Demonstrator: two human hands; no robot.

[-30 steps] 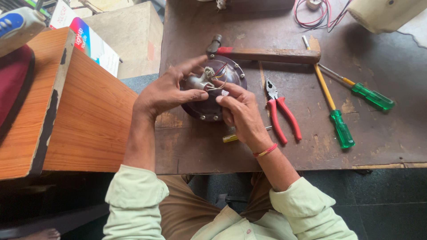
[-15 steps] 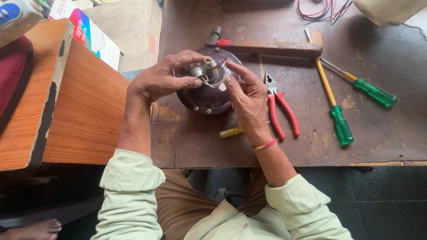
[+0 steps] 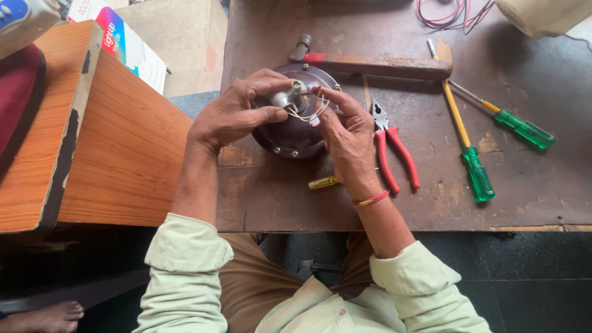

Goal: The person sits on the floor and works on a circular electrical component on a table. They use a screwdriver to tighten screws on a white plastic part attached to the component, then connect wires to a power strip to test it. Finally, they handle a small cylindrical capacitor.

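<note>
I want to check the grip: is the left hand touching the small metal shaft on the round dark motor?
Touching. The head view shows the left hand pinching the metal shaft between thumb and fingers, above the round dark motor.

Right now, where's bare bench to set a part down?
Free: bench front-right, past the green screwdrivers; also the strip between hammer and wires. Crowded: around the round motor housing, both hands and red pliers.

I sit at a small repair workshop: my worn bench (image 3: 277,203) carries a hammer (image 3: 376,63), red pliers (image 3: 394,148) just below it, and green screwdrivers (image 3: 478,176) right of those.
</note>
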